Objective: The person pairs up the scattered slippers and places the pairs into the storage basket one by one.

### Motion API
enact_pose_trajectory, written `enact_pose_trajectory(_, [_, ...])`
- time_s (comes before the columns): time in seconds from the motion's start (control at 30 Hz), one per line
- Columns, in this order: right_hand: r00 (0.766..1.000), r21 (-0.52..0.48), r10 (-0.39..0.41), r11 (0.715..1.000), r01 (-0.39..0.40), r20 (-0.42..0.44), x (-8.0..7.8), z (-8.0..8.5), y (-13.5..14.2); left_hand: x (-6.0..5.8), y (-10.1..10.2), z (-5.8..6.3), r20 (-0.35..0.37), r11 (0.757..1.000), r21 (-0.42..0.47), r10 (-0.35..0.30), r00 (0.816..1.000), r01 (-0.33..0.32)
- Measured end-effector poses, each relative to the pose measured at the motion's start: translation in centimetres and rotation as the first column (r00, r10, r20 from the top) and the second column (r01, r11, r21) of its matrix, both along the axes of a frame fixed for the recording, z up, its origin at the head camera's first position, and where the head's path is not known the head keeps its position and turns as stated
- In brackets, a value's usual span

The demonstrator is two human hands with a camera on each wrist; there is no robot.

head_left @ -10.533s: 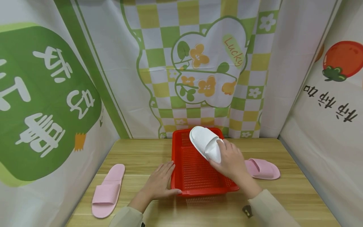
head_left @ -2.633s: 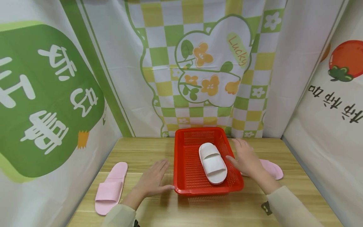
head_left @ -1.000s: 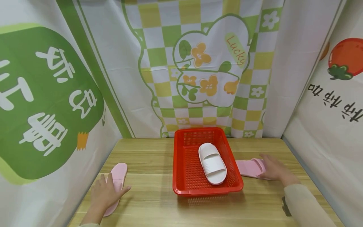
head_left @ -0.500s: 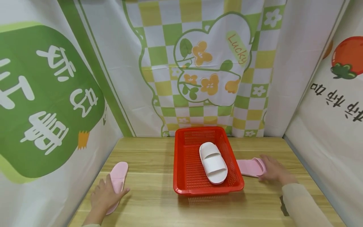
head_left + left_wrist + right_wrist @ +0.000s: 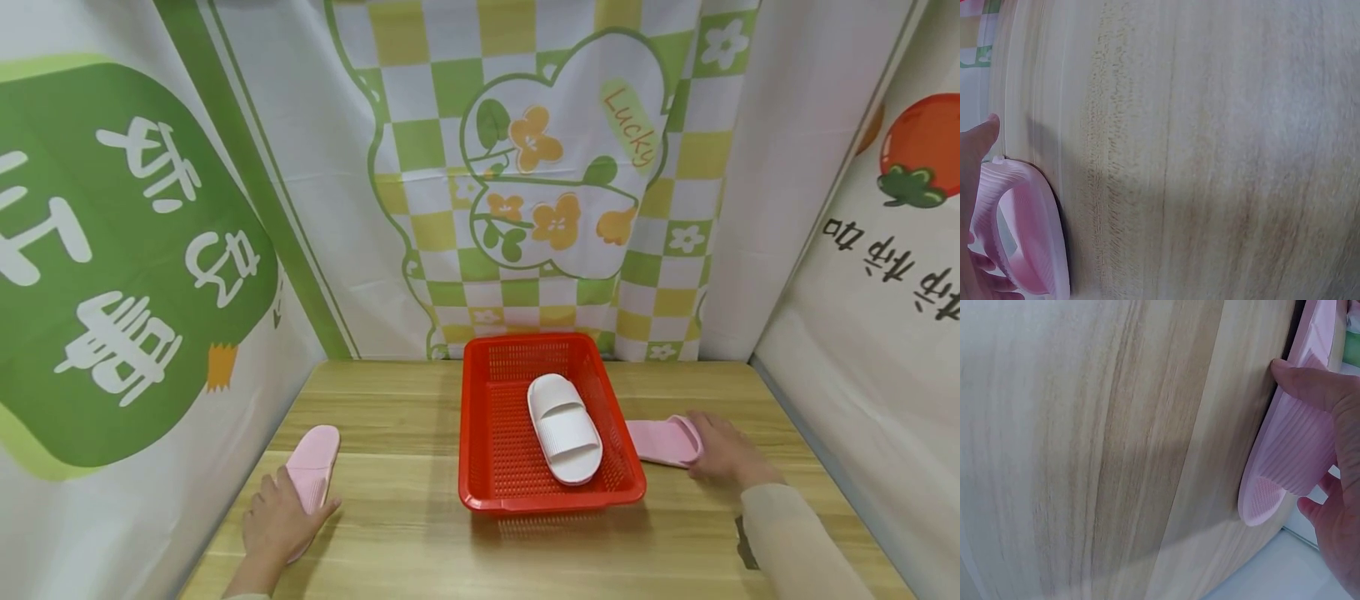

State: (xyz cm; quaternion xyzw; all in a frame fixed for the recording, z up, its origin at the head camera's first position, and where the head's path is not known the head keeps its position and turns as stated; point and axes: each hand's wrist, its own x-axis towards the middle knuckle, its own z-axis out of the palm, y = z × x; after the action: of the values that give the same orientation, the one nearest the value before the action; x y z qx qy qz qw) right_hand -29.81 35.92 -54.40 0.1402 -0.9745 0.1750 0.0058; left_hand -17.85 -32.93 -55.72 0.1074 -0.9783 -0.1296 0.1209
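If 12 o'clock is straight ahead, the left hand (image 5: 279,518) comes nearest, at 8, draped over the pink left slipper (image 5: 313,458) on the counter (image 5: 397,475). Its thumb is spread clear and its fingers bend over the slipper's outer edge; I cannot tell whether they grip. The left slipper's long axis runs from 7 to 1, bare heel end towards 1, strap and toe end towards 7.

Farther off, towards 4, the right hand (image 5: 723,452) pinches the pink right slipper (image 5: 663,440) across its strap, thumb on 1 edge, fingers at the other. Its long axis runs about 9 to 3, toe to 3, heel at the basket (image 5: 551,505); whether they touch is unclear.

Inside the basket, at 12, lies the white slipper (image 5: 570,433), long axis 11 to 5; I cannot tell which end is the toe, or whether it is 1 slipper or 2 nested. I judge the white part done, while the 2 pink slippers are outside the basket, their handling only begun. Beyond hangs the checked curtain (image 5: 517,292).
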Motion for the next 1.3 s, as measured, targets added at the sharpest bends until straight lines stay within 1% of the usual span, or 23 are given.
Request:
enact_pose_trajectory(0.23, [1.000, 0.018, -0.008, 1.000, 0.007, 0.017, -0.3, -0.1, -0.1, 0.0, 0.0, -0.1, -0.009, 0.999, -0.005, 0.036, 0.999, -0.036])
enact_pose_trajectory(0.4, [1.000, 0.026, -0.009, 1.000, 0.008, 0.030, -0.7, -0.2, 0.0, 0.0, -0.1, -0.4, -0.009, 0.999, -0.017, 0.043, 0.999, -0.043])
enact_pose_trajectory(0.63, [0.998, 0.037, -0.002, 0.999, 0.000, 0.068, -1.0, -0.2, 0.0, -0.1, -0.1, -0.6, 0.018, 0.998, -0.003, 0.060, 0.998, -0.060])
enact_pose_trajectory(0.87, [0.998, 0.048, 0.009, 0.999, -0.012, 0.060, -1.3, -0.5, 0.2, -0.1, 0.0, -0.7, 0.039, 0.996, 0.016, 0.087, 0.995, -0.087])
enact_pose_trajectory(1.0, [0.997, 0.044, 0.011, 0.999, -0.015, 0.077, -1.4, -0.5, 0.2, -0.1, -0.1, -0.8, 0.052, 0.996, 0.013, 0.090, 0.995, -0.091])
enact_pose_trajectory(1.2, [0.994, 0.053, 0.007, 0.999, -0.012, 0.107, -1.5, -0.4, 0.2, -0.2, -0.2, -1.0, 0.031, 0.995, 0.017, 0.095, 0.995, -0.096])
enact_pose_trajectory(1.3, [0.995, 0.062, 0.010, 0.998, -0.017, 0.100, -1.6, -0.4, 0.3, -0.3, -0.2, -1.1, 0.010, 0.995, 0.019, 0.099, 0.995, -0.099])
